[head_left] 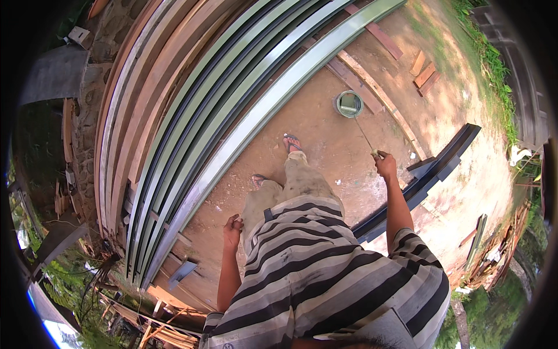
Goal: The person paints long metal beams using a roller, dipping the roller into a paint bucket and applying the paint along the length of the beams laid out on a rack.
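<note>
From my right hand (pixel 385 164), closed in a grip, a thin wire-like handle (pixel 366 135) runs to a round open can (pixel 358 110). Something grey-green shows inside the can; its kind cannot be made out. I cannot tell whether the can hangs or rests on the ground. My left hand (pixel 233 228) hangs low beside my left leg, its fingers loosely bent and a little apart, with nothing seen in it. To my left runs a long pale-green metal beam (pixel 267 96), the nearest of several side by side.
Several long brown boards (pixel 142 81) lie beyond the beams. A dark beam (pixel 444 157) lies on the ground to my right. A timber strip (pixel 386 102) and short brown wood pieces (pixel 426 75) are ahead. Scrap wood (pixel 508 250) is heaped at far right.
</note>
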Demonstrator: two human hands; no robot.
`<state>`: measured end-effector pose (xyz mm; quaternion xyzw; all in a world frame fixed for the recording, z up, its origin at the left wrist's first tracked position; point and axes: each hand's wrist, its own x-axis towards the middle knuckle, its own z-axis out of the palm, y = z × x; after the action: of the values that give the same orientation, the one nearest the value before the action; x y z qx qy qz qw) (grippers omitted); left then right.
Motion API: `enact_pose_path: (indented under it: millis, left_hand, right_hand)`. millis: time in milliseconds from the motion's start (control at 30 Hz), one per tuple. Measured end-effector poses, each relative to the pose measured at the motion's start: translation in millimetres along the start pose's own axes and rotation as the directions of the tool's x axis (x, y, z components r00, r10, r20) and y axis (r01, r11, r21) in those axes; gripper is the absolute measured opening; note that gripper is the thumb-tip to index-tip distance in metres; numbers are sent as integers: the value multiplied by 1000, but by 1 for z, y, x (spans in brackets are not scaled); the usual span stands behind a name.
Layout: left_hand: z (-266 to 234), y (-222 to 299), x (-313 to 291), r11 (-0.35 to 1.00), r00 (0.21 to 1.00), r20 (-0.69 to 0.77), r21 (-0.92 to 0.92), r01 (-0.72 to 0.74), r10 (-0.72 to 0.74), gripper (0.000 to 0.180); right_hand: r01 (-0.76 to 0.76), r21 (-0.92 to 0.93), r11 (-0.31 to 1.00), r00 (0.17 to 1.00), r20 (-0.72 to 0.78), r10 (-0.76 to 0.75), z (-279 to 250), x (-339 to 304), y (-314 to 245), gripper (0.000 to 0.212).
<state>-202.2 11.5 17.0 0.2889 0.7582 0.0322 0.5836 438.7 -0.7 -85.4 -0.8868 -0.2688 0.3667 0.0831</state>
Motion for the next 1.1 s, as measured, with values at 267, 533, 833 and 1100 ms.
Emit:
enact_pose_path:
  millis: [267, 533, 833, 1100]
  left_hand:
    - [7, 12, -1, 997, 996, -55, -45, -69, 66, 42]
    - [23, -12, 21, 998, 999, 10, 25, -54, 53, 42]
    - [59, -62, 39, 980, 984, -63, -101, -174, 168, 44]
    - [54, -154, 1, 886, 989, -149, -458, -70, 1, 46]
  right_hand:
    - [-64, 112, 992, 997, 39, 60, -25, -26, -12, 43]
    - [255, 33, 966, 945, 204, -257, -95, -78, -55, 44]
    - [646, 57, 761, 627, 528, -572, 32, -126, -200, 41]
    - [871, -253, 421, 472, 667, -576, 226, -217, -289, 46]
